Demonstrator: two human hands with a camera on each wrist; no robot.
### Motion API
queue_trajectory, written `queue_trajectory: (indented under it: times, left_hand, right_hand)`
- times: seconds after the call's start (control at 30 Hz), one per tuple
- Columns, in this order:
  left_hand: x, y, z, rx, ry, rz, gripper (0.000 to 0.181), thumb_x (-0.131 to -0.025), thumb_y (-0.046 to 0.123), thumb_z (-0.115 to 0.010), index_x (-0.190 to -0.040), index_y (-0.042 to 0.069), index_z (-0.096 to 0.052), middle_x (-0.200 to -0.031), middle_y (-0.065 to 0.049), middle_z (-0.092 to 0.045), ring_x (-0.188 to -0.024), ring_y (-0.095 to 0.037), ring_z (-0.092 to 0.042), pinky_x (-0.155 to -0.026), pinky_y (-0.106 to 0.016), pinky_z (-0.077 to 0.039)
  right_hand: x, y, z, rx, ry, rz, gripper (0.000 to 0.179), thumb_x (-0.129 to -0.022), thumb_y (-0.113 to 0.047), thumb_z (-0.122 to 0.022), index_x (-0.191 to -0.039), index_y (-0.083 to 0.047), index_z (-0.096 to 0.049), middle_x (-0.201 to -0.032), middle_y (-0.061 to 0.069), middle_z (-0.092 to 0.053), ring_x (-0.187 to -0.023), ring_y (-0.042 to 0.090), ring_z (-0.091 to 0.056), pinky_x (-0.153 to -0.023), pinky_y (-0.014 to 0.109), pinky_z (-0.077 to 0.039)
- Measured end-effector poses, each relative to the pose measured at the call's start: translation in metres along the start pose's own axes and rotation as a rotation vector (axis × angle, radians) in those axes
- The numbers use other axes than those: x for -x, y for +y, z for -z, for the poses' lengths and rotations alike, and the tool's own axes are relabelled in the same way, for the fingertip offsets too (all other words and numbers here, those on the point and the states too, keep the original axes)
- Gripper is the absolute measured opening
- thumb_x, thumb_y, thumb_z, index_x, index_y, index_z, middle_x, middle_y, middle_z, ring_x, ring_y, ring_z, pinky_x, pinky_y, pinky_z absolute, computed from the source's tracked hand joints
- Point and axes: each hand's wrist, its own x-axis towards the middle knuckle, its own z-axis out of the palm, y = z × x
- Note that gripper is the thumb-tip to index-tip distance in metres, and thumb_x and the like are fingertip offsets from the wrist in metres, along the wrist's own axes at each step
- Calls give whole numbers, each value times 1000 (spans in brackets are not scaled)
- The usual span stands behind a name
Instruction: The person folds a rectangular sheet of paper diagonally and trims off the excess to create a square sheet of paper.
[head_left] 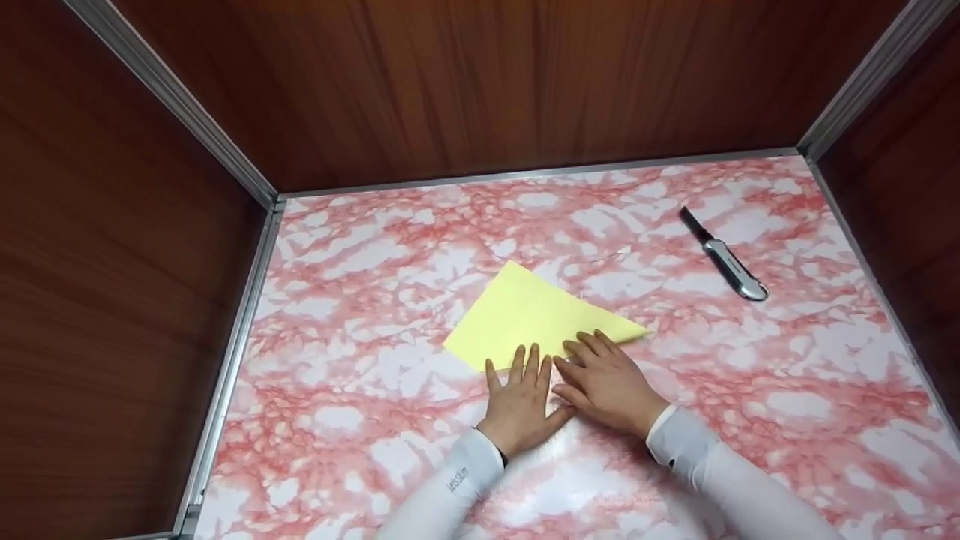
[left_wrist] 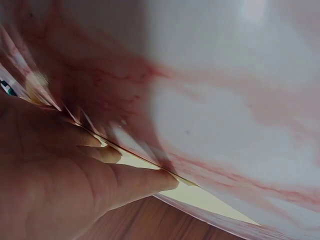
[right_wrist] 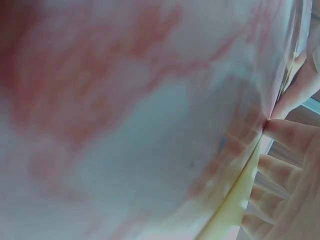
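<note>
A sheet of yellow paper (head_left: 525,307), folded to a kite-like outline with a sharp tip at the right, lies on the table. My left hand (head_left: 521,409) has its fingers spread and straight, their tips on the paper's near edge. Beside it my right hand (head_left: 611,386) rests its fingertips along the same near edge, closer to the right tip. The thumbs come together below the paper. In the left wrist view, fingertips press at the paper's edge (left_wrist: 205,200). The right wrist view shows the fingers lined up along the folded edge (right_wrist: 232,200).
A utility knife (head_left: 724,259) with a black blade and a grey and black handle lies to the right, beyond the paper. Dark wood panels (head_left: 480,90) with metal edging enclose the red and white marbled table (head_left: 360,300) at the back and both sides.
</note>
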Motion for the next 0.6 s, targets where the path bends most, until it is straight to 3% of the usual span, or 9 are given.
queue_trajectory:
  times: [0.6]
  left_hand:
    - [1, -2, 2, 27, 2, 1, 95, -97, 80, -23, -165, 14, -22, -171, -10, -11, -157, -29, -6, -112, -75, -15]
  right_hand:
    - [3, 4, 7, 15, -9, -3, 53, -106, -51, -46, -138, -14, -67, -148, 16, -54, -143, 43, -39, -121, 55, -21]
